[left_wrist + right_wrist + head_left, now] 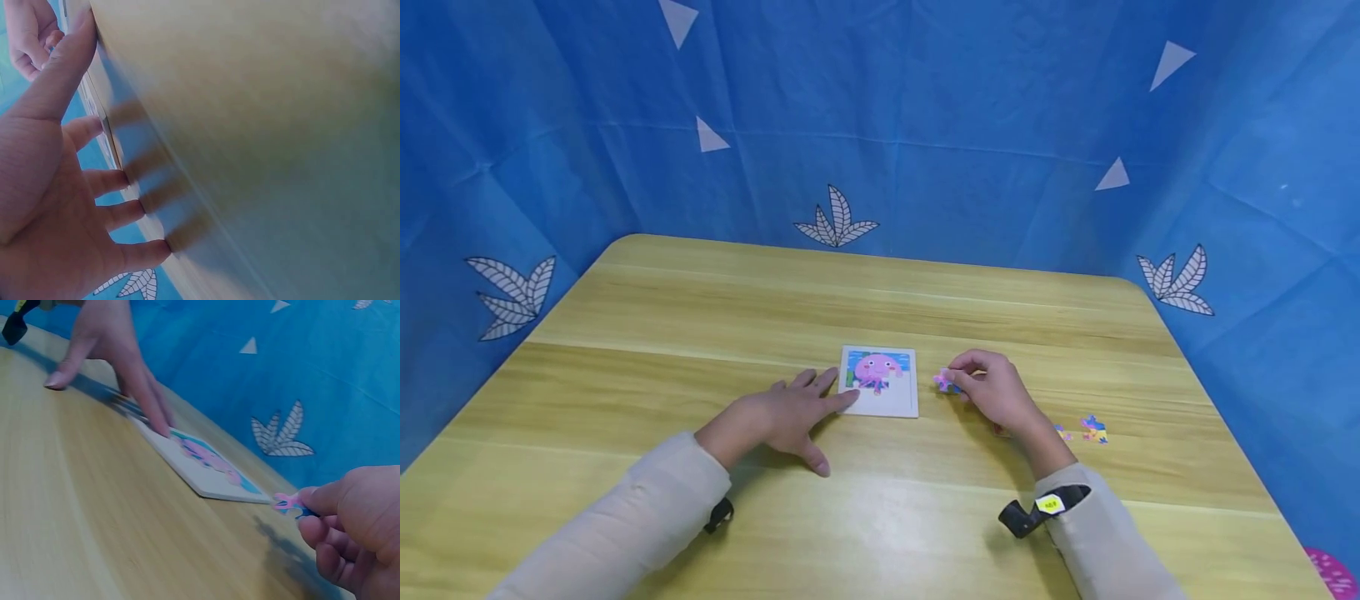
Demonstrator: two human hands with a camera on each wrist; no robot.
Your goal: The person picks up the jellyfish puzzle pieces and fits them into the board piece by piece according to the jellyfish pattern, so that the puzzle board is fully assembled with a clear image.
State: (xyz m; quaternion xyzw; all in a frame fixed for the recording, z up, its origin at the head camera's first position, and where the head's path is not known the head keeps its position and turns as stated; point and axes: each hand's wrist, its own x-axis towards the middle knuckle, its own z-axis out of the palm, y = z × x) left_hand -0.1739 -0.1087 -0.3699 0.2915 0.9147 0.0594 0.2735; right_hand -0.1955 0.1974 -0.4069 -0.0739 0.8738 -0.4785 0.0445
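Note:
A white square puzzle board [897, 406] lies on the table, its upper part filled with a pink octopus picture [877, 368] and its lower strip bare. My left hand [793, 414] is spread flat beside it, fingertips on the table and the index finger resting at the board's lower left edge. To the right of the board, my right hand [996, 390] pinches a pink and blue jigsaw piece [289, 502] between thumb and fingers. In the right wrist view the piece is held above the table, with its shadow below, close to the board's corner.
Loose jigsaw pieces lie right of my right forearm, among them a blue and yellow piece [1095, 429]; others are partly hidden by the wrist. The wooden table [880, 517] is bordered by a blue cloth backdrop [880, 100]. Black cameras [1019, 518] hang under the wrists.

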